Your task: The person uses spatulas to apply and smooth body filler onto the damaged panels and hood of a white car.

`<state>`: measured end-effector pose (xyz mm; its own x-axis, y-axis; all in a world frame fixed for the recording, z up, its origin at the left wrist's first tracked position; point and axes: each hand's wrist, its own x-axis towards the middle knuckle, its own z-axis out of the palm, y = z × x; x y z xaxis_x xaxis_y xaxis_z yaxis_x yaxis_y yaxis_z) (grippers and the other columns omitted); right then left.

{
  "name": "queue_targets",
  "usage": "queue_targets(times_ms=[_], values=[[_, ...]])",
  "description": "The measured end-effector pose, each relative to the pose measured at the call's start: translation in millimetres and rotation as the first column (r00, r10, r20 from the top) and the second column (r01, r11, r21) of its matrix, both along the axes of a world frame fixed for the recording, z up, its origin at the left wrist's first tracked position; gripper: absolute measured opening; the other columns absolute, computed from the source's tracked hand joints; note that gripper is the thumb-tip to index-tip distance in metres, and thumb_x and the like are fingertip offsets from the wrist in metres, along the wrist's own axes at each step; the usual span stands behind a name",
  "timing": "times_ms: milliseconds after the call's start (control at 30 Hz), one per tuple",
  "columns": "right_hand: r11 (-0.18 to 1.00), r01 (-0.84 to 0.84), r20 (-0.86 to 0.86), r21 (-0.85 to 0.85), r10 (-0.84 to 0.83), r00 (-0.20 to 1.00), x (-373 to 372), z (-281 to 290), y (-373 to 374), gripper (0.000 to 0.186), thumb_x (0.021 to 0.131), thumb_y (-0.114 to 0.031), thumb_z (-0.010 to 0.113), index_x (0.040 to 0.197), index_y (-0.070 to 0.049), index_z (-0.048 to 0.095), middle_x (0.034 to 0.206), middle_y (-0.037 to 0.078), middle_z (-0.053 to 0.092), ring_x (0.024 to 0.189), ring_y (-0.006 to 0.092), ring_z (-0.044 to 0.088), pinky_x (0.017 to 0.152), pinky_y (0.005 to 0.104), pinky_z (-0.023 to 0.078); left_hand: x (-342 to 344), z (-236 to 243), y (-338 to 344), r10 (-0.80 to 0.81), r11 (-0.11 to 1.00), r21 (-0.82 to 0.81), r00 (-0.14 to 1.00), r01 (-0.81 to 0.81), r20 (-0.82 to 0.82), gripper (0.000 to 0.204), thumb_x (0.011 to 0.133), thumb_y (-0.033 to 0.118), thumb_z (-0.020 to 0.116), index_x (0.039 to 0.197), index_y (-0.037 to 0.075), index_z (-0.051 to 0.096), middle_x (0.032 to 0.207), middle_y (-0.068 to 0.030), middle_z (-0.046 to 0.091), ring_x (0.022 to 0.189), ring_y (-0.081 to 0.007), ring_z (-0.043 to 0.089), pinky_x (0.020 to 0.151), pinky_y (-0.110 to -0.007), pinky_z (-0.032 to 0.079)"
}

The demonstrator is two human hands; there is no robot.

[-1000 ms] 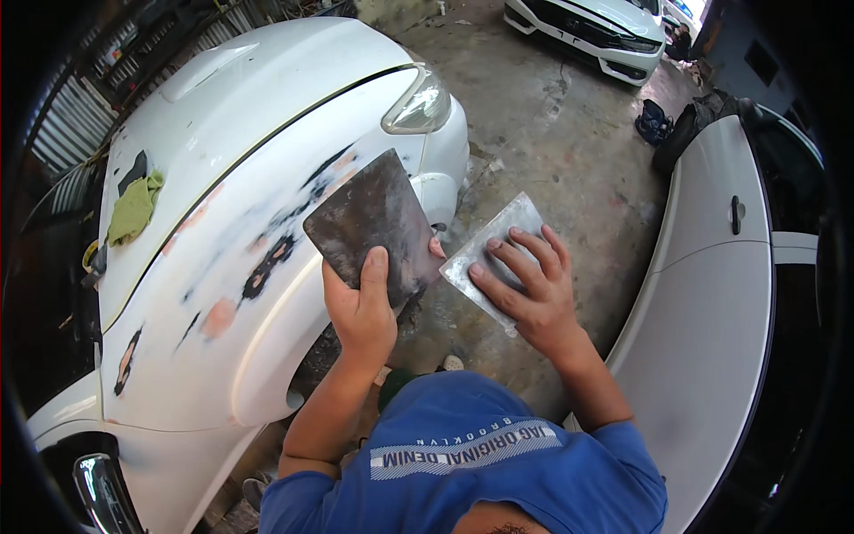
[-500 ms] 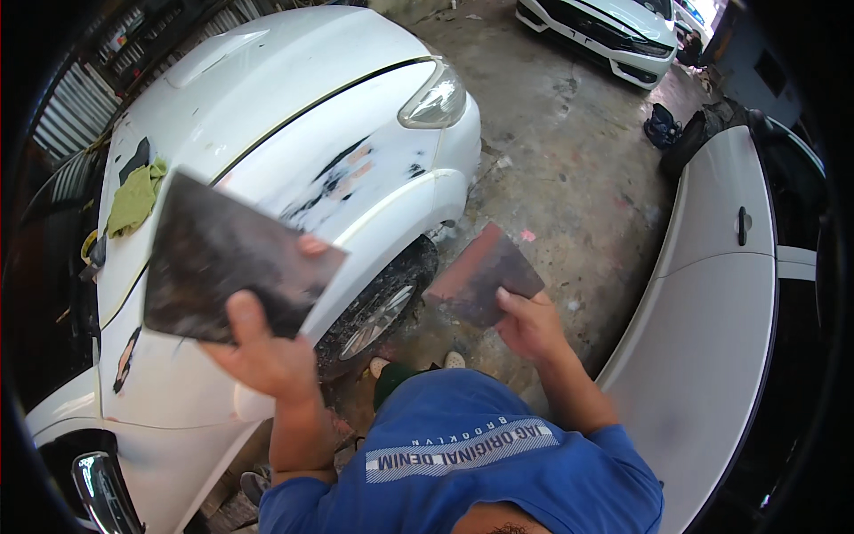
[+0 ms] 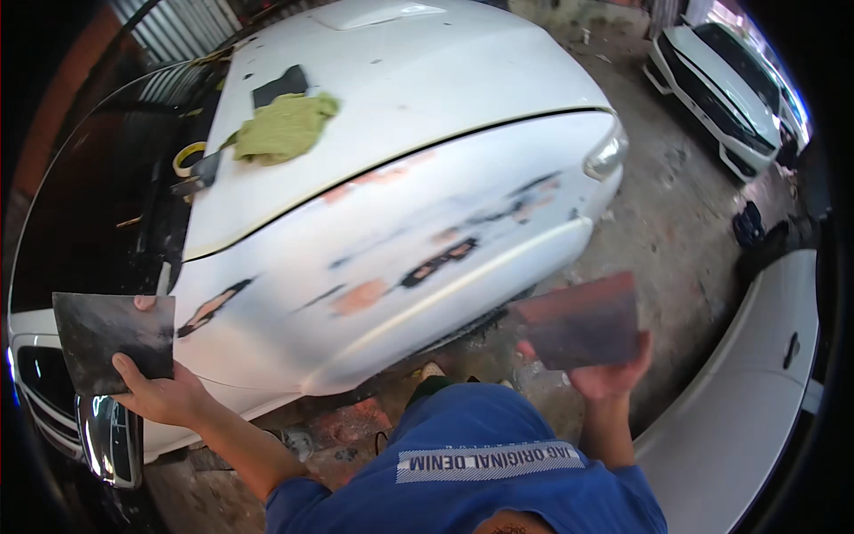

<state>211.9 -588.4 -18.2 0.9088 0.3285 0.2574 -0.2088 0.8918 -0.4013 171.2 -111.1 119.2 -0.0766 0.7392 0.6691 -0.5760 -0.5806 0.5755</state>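
Observation:
Gripped in my left hand is a dark, mottled rectangular plate, held at the lower left in front of the windscreen and above the side mirror. At the lower right, my right hand holds a smaller rectangular plate, blurred, grey-brown with a reddish edge, over the floor beside the fender. The white car's fender shows scattered black and pinkish patches. On its hood lie a green cloth and a dark pad.
A yellow-edged tape roll sits by the windscreen. A white car stands at the upper right, another car's panel along the right side. Dark bundles lie near it. The stained concrete floor runs between them.
The view has swung left along the fender. My hands have spread apart, the left plate moving left and down. The right plate no longer shows its silvery face, but a dark reddish one.

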Motion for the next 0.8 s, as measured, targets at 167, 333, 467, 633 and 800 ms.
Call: queue_targets(times_ms=[167,333,467,633,800], values=[[0.541,0.542,0.589,-0.643,-0.104,0.802,36,68,65,0.082,0.076,-0.048,0.077,0.145,-0.009,0.055,0.147,0.023,0.045,0.135,0.0395,0.046,0.115,0.0502,0.034,-7,0,107,0.077,0.988,-0.138,0.996,-0.069,0.055,0.051,0.094,0.021,0.075,0.133,-0.004,0.053,0.13,-0.0185,0.061,0.114,-0.0286,0.063,0.095,-0.042,0.056],[-0.099,0.749,0.696,-0.655,0.308,0.649,54,124,159,0.063,0.076,-0.034,0.076,0.134,-0.01,0.066,0.141,0.02,0.05,0.131,0.0413,0.047,0.109,0.0533,0.039,-25,-5,183,0.228,0.973,-0.025,0.974,-0.228,0.011,0.05,0.094,0.023,0.076,0.132,-0.001,0.056,0.127,-0.0189,0.061,0.113,-0.0291,0.064,0.094,-0.042,0.058],[-0.231,0.825,0.71,-0.517,0.423,0.563,69,129,206,0.056,0.079,-0.031,0.074,0.132,-0.015,0.067,0.138,0.017,0.052,0.127,0.0422,0.048,0.105,0.0586,0.039,-14,-1,194,0.318,0.943,-0.107,0.948,-0.315,0.007,0.05,0.09,0.015,0.079,0.133,0.002,0.059,0.125,-0.0178,0.061,0.115,-0.0279,0.062,0.098,-0.037,0.057],[-0.261,0.822,0.661,-0.506,0.495,0.564,78,140,231,0.055,0.079,-0.033,0.074,0.132,-0.019,0.066,0.137,0.014,0.052,0.127,0.0399,0.048,0.101,0.066,0.039,-46,-26,271,0.325,0.933,0.177,0.945,-0.314,-0.037,0.056,0.081,0.012,0.086,0.131,0.003,0.062,0.114,-0.017,0.062,0.107,-0.0283,0.066,0.091,-0.038,0.06],[-0.287,0.829,0.63,-0.48,0.546,0.553,77,149,267,0.061,0.074,-0.031,0.073,0.134,-0.021,0.067,0.134,0.015,0.053,0.126,0.0402,0.05,0.105,0.0589,0.039,-69,-32,278,0.835,0.505,0.63,0.518,-0.59,-0.184,0.075,0.068,-0.006,0.088,0.135,0.008,0.058,0.131,-0.0162,0.054,0.118,-0.0323,0.061,0.103,-0.046,0.057]])
